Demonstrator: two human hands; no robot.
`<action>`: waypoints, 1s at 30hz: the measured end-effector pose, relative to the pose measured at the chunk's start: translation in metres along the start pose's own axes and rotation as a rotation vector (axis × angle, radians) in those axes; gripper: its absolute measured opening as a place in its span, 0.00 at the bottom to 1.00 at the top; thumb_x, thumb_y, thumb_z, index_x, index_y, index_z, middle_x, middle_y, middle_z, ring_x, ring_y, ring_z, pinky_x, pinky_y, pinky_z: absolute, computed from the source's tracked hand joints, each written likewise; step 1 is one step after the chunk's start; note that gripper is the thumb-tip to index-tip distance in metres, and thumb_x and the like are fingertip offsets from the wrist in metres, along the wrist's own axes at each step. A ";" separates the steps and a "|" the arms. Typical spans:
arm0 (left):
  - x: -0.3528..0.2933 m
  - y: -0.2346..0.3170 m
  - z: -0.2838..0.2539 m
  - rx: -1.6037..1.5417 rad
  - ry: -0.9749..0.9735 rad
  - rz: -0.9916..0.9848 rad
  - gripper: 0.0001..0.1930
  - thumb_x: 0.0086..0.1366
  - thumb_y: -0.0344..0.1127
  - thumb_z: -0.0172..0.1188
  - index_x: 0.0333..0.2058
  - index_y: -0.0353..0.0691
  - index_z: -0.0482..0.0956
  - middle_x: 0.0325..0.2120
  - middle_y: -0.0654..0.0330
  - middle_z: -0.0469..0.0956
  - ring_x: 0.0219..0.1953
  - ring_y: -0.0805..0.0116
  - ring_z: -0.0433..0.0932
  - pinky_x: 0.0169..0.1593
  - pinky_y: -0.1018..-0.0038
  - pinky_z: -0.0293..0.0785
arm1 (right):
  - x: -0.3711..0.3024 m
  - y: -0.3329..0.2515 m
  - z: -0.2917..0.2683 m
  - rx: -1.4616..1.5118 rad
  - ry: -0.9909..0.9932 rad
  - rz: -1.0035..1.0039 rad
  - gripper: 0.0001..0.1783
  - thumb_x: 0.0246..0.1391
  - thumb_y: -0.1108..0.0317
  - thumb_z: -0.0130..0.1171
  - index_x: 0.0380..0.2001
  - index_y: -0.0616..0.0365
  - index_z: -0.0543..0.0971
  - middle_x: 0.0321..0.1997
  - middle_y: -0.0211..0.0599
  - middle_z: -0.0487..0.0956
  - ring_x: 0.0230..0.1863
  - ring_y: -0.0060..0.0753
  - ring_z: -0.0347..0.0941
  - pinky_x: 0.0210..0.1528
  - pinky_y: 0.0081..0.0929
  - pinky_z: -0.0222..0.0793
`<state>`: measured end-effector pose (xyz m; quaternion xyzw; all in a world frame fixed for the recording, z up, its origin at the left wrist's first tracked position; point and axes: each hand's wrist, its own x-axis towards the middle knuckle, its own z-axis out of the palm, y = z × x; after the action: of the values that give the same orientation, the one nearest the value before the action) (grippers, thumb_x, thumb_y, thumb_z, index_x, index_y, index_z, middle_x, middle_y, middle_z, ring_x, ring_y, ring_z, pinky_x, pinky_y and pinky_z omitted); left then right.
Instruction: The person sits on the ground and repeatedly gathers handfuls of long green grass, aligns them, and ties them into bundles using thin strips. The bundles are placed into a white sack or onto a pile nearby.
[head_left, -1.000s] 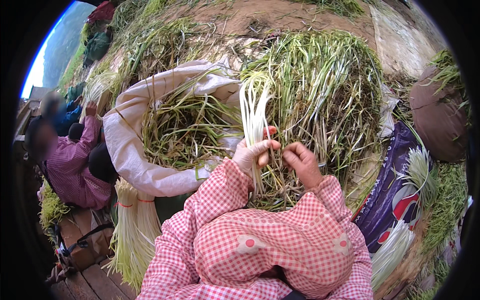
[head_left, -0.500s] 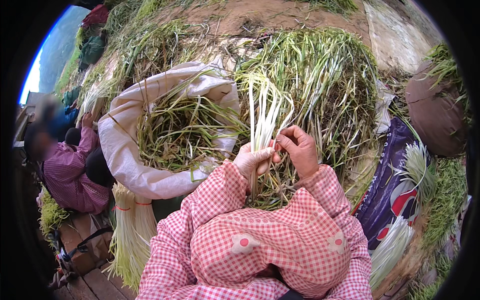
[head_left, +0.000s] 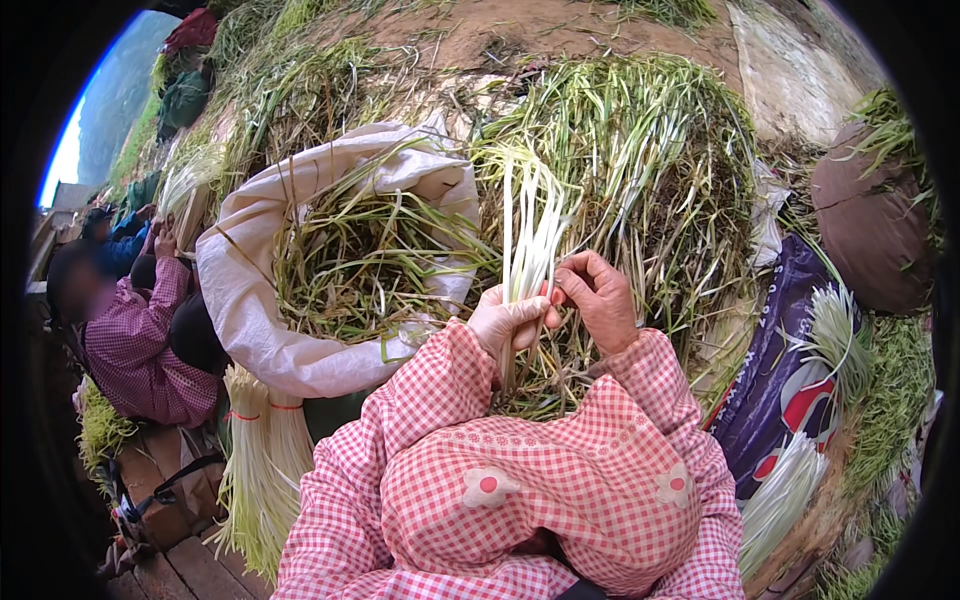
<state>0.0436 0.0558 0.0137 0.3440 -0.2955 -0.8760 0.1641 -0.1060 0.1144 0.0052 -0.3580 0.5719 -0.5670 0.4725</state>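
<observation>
Head view: left hand clamped around pale stalks, held upright above lap, right of white sack. Right hand just beside stalks, fingertips bunched; cannot tell whether gripping any. 2 tied bundles below sack.

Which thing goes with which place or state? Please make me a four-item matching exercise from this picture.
1. White stalks
2. White sack
3. Brown bundle
4. Purple bag

A. Far right, topped with greens
B. Bears a red-and-white print
C. In the left hand
D. Open, full of tangled leaves

Pairs: 1-C, 2-D, 3-A, 4-B
</observation>
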 end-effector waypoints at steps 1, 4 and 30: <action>0.000 0.000 0.000 -0.011 0.002 0.004 0.09 0.55 0.30 0.58 0.35 0.36 0.74 0.19 0.58 0.76 0.07 0.82 0.57 0.11 0.86 0.48 | 0.000 0.000 0.000 0.058 -0.014 0.009 0.07 0.53 0.70 0.54 0.32 0.62 0.72 0.24 0.27 0.73 0.25 0.14 0.67 0.29 0.12 0.66; -0.001 0.000 0.001 -0.012 0.010 0.000 0.08 0.55 0.30 0.58 0.35 0.36 0.74 0.19 0.58 0.76 0.07 0.82 0.57 0.11 0.86 0.47 | 0.000 -0.001 0.001 0.205 -0.011 0.070 0.06 0.53 0.70 0.54 0.31 0.62 0.72 0.24 0.27 0.73 0.25 0.14 0.67 0.28 0.13 0.66; 0.009 -0.004 -0.016 -0.189 -0.010 0.094 0.11 0.60 0.37 0.53 0.38 0.37 0.69 0.22 0.62 0.74 0.09 0.80 0.58 0.13 0.82 0.52 | -0.020 -0.015 0.002 0.059 -0.230 -0.369 0.01 0.54 0.75 0.48 0.29 0.61 0.68 0.29 0.30 0.68 0.33 0.21 0.67 0.37 0.17 0.64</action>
<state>0.0481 0.0478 -0.0034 0.3085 -0.2284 -0.8929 0.2353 -0.0999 0.1310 0.0225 -0.5048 0.4223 -0.6158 0.4332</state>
